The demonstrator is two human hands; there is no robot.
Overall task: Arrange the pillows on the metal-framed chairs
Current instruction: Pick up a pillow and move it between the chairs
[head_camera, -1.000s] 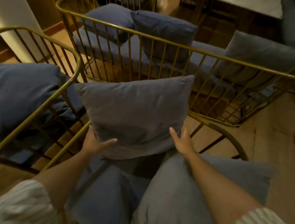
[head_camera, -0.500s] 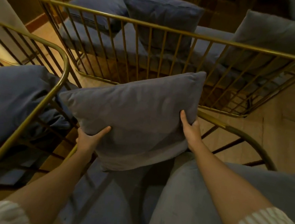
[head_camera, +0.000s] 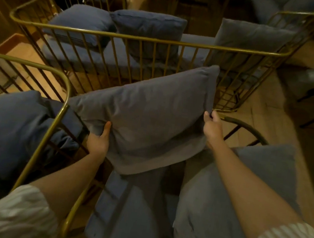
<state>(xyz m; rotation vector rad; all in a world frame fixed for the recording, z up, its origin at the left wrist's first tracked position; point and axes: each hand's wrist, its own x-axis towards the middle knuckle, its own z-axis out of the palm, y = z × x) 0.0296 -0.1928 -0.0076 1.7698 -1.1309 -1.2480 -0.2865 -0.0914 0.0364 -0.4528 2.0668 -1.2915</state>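
A grey square pillow is held tilted above the near chair's blue seat cushion. My left hand grips its lower left edge with the thumb on top. My right hand pinches its right edge near the lower corner. A second grey pillow lies on the same seat under my right forearm. The near chair's gold metal frame curves behind the held pillow.
A gold-framed bench stands ahead with two blue pillows and a grey one. Another gold-framed chair at the left holds a blue pillow. Wooden floor shows at the right.
Both hands closed on the grey pillow and lifted it off the seat. My right hand slid up its right edge. The pillow now tilts with its right corner higher.
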